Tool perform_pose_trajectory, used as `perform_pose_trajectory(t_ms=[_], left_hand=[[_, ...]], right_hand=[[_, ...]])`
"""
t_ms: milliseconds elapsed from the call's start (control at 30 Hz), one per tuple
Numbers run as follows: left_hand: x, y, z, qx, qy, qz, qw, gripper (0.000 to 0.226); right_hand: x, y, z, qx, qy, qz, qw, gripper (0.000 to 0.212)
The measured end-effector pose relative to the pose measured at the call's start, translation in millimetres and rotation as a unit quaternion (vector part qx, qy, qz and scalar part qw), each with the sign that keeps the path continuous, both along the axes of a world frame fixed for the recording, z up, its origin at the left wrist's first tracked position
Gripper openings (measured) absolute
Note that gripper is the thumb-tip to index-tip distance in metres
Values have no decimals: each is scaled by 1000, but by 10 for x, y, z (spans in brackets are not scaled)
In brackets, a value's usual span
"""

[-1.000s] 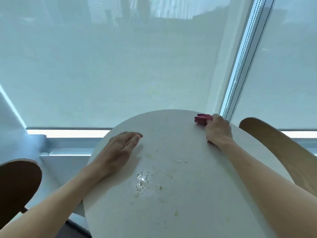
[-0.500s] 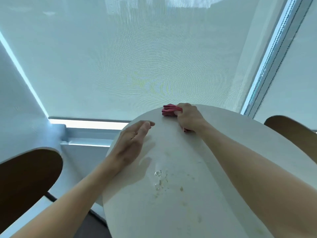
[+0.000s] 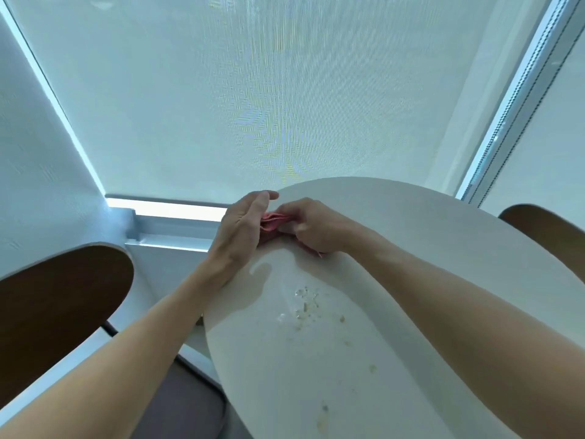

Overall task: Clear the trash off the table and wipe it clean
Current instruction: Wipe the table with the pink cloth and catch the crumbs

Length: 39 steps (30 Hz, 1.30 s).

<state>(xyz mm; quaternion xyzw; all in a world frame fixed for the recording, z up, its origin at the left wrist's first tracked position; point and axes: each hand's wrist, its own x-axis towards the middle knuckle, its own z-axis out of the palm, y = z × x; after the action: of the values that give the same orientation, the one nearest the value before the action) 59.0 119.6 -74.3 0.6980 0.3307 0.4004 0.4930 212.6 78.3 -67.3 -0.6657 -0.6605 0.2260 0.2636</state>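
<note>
My right hand [image 3: 311,224] is curled tight around a crumpled pink cloth [image 3: 273,220], pressing it on the far left edge of the round white table [image 3: 411,248]. Half a second ago this hand and cloth were farther right along that far rim; they have slid left. My left hand [image 3: 242,224] has come in too: its fingers are straight and together, palm turned on edge at the table rim, touching the cloth, where before it lay flat and apart from it. Nearer me, in the middle of the tabletop, sits one cluster of wet drops and crumbs [image 3: 305,307], with a few pale stains [image 3: 323,416] scattered closer. Two brown chairs flank the table, one left [image 3: 60,308], one right [image 3: 544,223]. Window blinds [image 3: 269,90] fill the background.
</note>
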Motion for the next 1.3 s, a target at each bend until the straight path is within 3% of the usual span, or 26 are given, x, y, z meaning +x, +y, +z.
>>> perform_pose_trajectory(t_ms=[133,233,333,433,533,600,800,1067,1233,1300], left_hand=[[-123,67,-3,66,91,-30,993,25],[-199,91,56,135,163,-70,975,33],[-242,98,85,168,246,-101,949,46],[-235,76,124,243,353,-138,893,68],[-208,-1,217,325,475,-155,803,69],[-221,-50,214,354,501,-143,777,67],[-385,-282,116,330,505,-81,793,61],[-625,-630,126,300,515,-88,798,79],[-717,-821,159,284,494,-95,816,81],[-743,-890,165,276,483,-105,824,81]], right_hand=[[-107,-88,24,-22,-17,54,998,19],[-121,-143,141,-43,-44,80,995,18],[-4,-323,282,-43,-51,58,996,34],[310,-630,325,2,26,-22,999,37],[690,-1006,327,41,128,-130,982,29],[896,-1247,311,54,142,-182,972,28],[1098,-1731,226,52,146,-216,964,27],[894,-1810,210,53,137,-193,970,26],[902,-1723,-25,48,12,-255,966,23],[950,-1746,-49,40,1,-293,955,28]])
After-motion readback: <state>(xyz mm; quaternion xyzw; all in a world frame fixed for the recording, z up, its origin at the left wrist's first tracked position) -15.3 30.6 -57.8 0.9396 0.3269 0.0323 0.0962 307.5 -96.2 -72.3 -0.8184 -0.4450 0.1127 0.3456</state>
